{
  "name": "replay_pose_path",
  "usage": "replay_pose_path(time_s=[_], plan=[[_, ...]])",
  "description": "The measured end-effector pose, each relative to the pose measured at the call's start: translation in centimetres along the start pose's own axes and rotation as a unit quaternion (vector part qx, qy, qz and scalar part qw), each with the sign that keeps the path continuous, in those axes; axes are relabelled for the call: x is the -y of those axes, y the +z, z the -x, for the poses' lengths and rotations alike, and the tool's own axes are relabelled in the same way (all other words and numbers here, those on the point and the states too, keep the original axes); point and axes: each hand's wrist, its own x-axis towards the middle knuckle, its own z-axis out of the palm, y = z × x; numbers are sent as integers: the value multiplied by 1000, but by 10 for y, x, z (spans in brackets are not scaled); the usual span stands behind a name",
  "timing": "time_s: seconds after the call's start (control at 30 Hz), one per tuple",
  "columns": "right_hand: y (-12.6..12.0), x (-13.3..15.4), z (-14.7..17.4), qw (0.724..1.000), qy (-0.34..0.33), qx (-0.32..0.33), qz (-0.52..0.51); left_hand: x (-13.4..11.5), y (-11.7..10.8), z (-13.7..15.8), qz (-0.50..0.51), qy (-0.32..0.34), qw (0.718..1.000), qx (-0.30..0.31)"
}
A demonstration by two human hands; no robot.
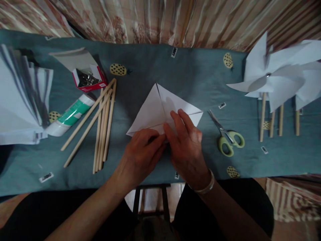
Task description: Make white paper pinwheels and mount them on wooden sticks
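A white paper square lies on the cloth with a corner pointing away from me. Slits run inward from its far, left and right corners, and creases continue toward the middle. My left hand is closed at the near edge, its thumb and fingers pinching the paper there. Over the right half rests my right hand, fingers apart and lying on the sheet, one fingertip close to the left hand's fingers. The near corner is hidden under both hands. Scissors with green handles lie to the right, blades partly apart.
Several wooden sticks lie left of the paper, beside a glue tube and an opened red box of small metal pieces. A paper stack is at far left. Finished paper pinwheels on sticks lie at right.
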Motion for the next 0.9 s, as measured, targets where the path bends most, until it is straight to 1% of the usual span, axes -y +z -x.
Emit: replay_pose_path(time_s=[0.17,0.3,0.37,0.53,0.67,0.77,0.9], plan=[[2,1,3,999,9,4,-32,0,2,2,-14,-3,1000,6],[2,-2,2,1000,9,-5,-30,2,4,4,-9,1,1000,6],[-2,-6,1,999,5,-16,-40,3,4,4,-8,5,1000,1],[-23,-26,-7,994,17,-26,-109,4,5,5,-20,19,1000,-1],[-28,-47,-19,994,62,-70,-60,3,3,5,-27,26,999,3],[-26,-57,-24,995,62,-71,-41,3,0,3,-40,39,998,7],[-31,-58,-24,995,59,-74,-13,4,-9,0,-58,57,996,19]])
